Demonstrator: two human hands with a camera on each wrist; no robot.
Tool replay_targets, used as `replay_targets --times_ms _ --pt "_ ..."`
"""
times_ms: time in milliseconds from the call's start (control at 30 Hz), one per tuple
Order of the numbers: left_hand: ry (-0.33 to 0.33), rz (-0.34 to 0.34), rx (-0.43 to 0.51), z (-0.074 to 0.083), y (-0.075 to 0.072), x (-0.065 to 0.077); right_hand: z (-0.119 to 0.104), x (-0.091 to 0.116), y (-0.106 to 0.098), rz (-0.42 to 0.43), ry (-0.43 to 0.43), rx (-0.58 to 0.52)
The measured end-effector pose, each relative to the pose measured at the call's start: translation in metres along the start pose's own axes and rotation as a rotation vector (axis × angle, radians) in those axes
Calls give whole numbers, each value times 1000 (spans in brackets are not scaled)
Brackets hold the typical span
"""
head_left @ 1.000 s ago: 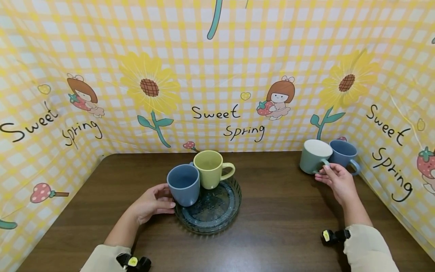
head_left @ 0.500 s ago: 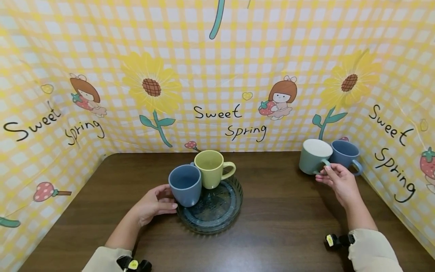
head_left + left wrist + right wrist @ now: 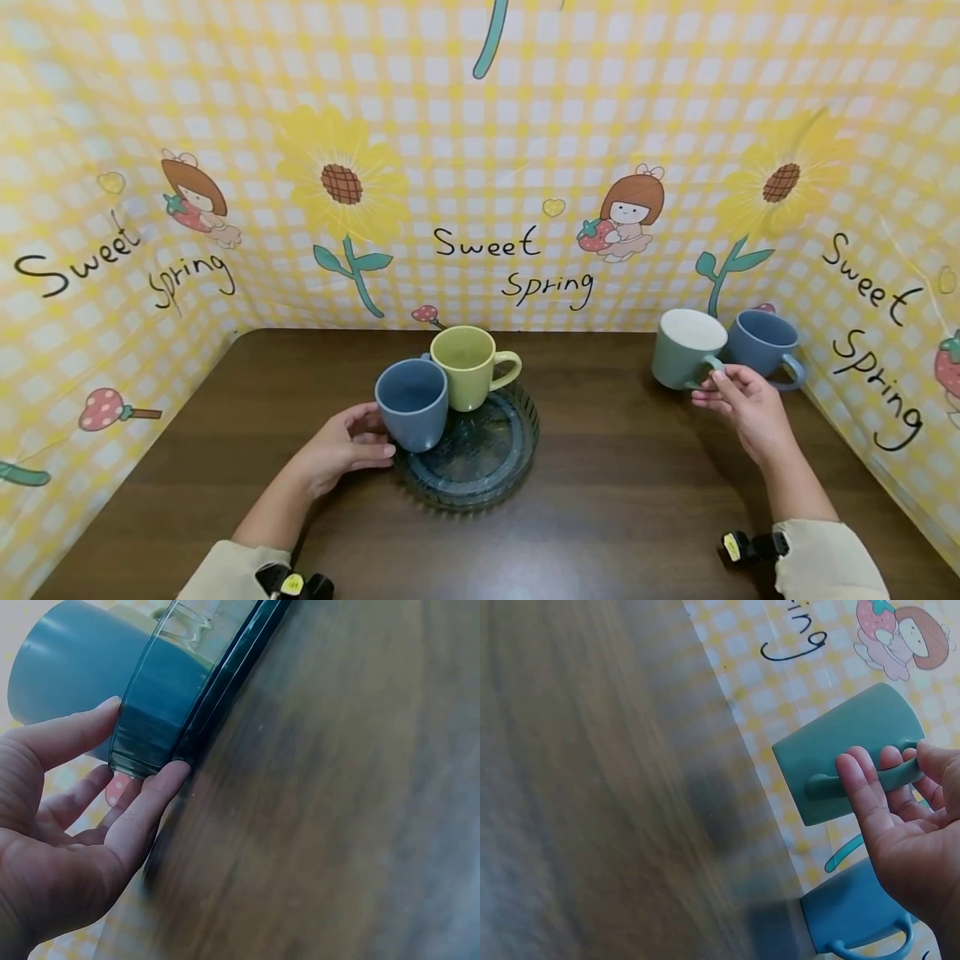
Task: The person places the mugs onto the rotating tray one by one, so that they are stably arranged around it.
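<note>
In the head view, my left hand grips the left edge of a dark see-through glass tray. Its thumb lies on the rim and its fingers reach under, as the left wrist view shows. A blue mug and a yellow-green mug stand upright on the tray's back left part. Over at the right, my right hand pinches the handle of a green mug with a white inside. That mug looks slightly raised off the table in the right wrist view.
A second blue mug stands close behind and right of the green one, at the table's back right corner. The brown wooden table is walled on its back and sides by a yellow checked cloth.
The green mug has shifted a little left in my right hand, so a small gap shows between it and the blue mug behind. My left hand and the tray keep still.
</note>
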State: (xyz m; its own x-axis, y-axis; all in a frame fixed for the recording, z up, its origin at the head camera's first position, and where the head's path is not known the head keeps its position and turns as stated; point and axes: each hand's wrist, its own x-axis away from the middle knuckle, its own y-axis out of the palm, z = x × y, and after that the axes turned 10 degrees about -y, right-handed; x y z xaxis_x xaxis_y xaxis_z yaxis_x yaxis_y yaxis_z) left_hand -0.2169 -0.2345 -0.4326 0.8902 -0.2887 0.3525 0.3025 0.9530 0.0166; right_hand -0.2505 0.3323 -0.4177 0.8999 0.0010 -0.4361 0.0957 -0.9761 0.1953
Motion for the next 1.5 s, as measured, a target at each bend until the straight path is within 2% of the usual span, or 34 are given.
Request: replay_targets --times_ms 367,700,933,1167,1500 --pt "-7 36 -9 1 4 3 -5 8 12 -44 -27 -47" --pt "2 57 5 -2 4 5 -11 15 23 -87 -34 -20" --pt "-13 73 -3 -2 7 8 -9 22 29 -112 -54 8" --pt "16 78 -8 -2 10 10 -9 25 38 -117 -75 -6" --pt "37 66 -4 -2 10 6 -13 27 49 -130 -44 -2"
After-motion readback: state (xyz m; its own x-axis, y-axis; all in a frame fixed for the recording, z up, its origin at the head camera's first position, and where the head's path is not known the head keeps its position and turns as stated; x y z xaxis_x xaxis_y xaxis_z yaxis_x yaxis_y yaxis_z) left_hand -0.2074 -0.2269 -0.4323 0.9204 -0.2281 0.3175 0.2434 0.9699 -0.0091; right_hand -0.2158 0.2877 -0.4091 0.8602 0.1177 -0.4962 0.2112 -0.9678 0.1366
